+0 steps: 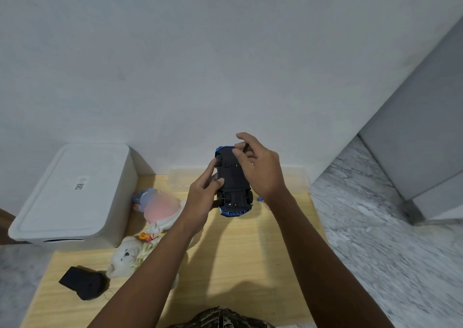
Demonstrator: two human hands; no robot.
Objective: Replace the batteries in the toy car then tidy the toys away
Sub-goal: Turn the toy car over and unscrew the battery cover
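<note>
Gripping the toy car (233, 179) belly-up with my left hand (203, 197) around its 9 o'clock flank, above the table (250, 252). It looks like light, stiff, slick plastic, so I'd hold the body, not the wheels. My right hand (258, 167) at 3 o'clock pinches a thin dark tool (246, 148) at the underside.

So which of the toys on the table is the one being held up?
The blue toy car, turned underside-up and gripped by the left hand. The white teddy and the pink plush lie untouched on the wooden table.
</note>
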